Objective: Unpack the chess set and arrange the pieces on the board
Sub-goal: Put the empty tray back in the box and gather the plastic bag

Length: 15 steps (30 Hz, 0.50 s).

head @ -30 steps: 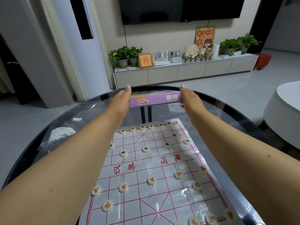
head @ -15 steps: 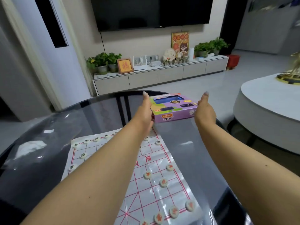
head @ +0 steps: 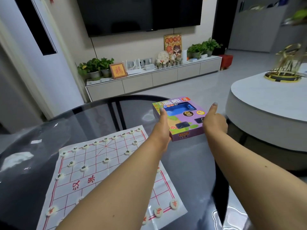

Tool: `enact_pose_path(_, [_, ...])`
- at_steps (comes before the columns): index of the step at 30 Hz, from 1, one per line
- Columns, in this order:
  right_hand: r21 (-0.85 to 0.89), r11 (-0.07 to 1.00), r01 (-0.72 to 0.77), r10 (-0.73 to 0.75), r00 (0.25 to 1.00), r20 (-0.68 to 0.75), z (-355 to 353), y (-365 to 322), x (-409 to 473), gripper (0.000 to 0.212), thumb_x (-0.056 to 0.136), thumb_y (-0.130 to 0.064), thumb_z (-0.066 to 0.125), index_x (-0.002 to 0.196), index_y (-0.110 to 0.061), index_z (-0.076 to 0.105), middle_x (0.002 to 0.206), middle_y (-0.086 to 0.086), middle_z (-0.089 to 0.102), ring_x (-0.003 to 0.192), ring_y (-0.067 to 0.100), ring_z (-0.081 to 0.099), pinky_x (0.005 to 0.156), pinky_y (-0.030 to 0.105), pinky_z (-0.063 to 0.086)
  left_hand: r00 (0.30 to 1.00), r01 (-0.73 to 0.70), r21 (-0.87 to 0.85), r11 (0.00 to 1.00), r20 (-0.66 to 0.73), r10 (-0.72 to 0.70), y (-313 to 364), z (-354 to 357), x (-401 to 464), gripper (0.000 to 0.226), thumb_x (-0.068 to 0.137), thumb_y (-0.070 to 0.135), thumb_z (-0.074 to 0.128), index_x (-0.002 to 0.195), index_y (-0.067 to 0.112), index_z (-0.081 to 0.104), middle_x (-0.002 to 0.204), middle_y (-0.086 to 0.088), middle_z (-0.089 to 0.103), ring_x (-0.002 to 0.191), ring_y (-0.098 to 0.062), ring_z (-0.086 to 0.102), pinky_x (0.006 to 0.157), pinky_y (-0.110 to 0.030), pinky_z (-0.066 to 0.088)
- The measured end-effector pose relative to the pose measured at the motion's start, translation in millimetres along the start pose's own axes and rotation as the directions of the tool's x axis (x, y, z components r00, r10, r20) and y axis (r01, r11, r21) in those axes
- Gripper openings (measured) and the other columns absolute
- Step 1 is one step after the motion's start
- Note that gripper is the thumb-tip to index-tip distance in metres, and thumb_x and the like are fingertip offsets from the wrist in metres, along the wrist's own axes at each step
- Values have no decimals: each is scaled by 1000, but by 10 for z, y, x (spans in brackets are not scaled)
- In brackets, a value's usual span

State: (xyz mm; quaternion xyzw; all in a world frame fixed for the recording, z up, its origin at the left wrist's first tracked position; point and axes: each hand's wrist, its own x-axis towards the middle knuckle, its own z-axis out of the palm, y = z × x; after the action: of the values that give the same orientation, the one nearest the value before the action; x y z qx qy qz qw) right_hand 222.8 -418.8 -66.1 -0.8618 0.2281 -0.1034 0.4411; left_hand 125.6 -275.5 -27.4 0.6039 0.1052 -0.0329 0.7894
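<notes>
Head view cuts off the near edge of the board, and the left forearm hides its middle. Round white pieces line its far and near rows; their characters are too small to read. The purple box, with blue cut-out windows, lies flat on the dark glass table beyond the board's right corner. The left hand and right hand grip its two sides, thumbs up.

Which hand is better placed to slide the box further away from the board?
Left. The left hand flanks the purple box on the side facing the board, so it can push it away. The right hand is on the far side.
</notes>
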Motion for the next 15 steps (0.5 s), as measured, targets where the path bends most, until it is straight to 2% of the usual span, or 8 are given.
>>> enact_pose_path(2, [-10,1000,-3,4,1000,8,-29,28,6,82,95,-57,1,126,-3,55,131,23,51,122,38,45,101,44,34,1000,11,6,1000,-1,-11,-34,43,0,44,96,60,19,93,28,49,97,-3,64,54,-2,65,51,-16,52])
enact_pose_path(5, [-57,998,23,-22,999,23,-47,78,44,73,97,-53,0,138,-9,43,134,22,48,127,37,39,102,44,31,1000,20,20,1000,7,-20,-98,111,-7,45,95,61,20,82,30,50,86,3,65,52,0,65,54,-19,53])
enact_pose_path(8, [-49,999,0,0,1000,14,-64,103,74,74,97,-53,3,135,-6,46,136,21,47,128,36,37,102,45,30,1000,21,43,999,-6,-21,-140,150,-19,45,95,62,21,80,31,50,79,7,65,54,2,63,59,-21,51])
enact_pose_path(11, [-8,999,-41,41,999,-33,-89,120,57,79,96,-57,5,129,-2,51,135,20,47,127,36,39,103,47,31,999,22,80,997,-36,-20,-175,148,10,47,94,64,21,84,31,53,83,7,68,57,1,65,60,-22,52])
enact_pose_path(15, [-47,999,-22,18,997,-80,-85,159,40,80,95,-58,7,125,0,53,131,20,50,124,37,42,101,47,32,995,29,117,993,-97,-18,-203,153,45,50,94,66,21,90,31,57,87,4,71,59,-1,67,55,-21,53])
